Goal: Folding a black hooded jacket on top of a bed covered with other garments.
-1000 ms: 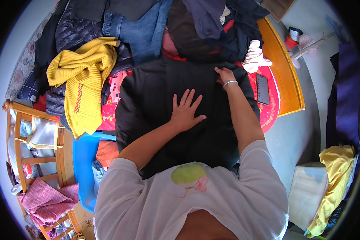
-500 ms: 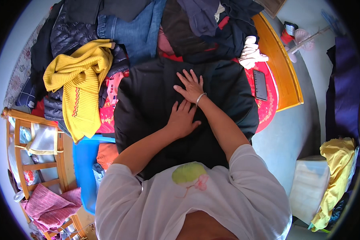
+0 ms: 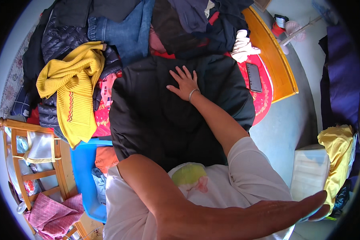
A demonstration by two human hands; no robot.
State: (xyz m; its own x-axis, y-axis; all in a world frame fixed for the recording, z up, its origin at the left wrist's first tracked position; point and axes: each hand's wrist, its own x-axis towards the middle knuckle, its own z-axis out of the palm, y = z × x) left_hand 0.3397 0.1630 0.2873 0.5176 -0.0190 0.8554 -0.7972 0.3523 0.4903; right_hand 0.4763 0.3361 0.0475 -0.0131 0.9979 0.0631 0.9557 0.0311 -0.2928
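Note:
A large black cloth garment [image 3: 156,108] lies spread out in front of me over a red patterned cover [image 3: 264,102]. Flat on its upper part rests my right hand [image 3: 185,85], fingers spread, a bracelet on the wrist. My left hand [image 3: 244,220] is off the garment, raised close to the camera across my chest. Seen edge-on, its fingers stretch out toward the right, and I see nothing held in it. Left of the garment sits a yellow knitted sweater [image 3: 78,88], and to its right a dark phone [image 3: 253,77].
Dark clothes and blue jeans [image 3: 126,38] are heaped at the far side. A wooden board [image 3: 274,56] stands at the far right, near a white cloth [image 3: 243,47]. At left are a blue tub [image 3: 82,168] and a wooden chair [image 3: 40,176]; a clear plastic box [image 3: 310,172] stands right.
My left hand has lifted off the black garment and swung up toward the camera, across to the right. My right hand stays flat on the cloth. The whole view has shifted slightly.

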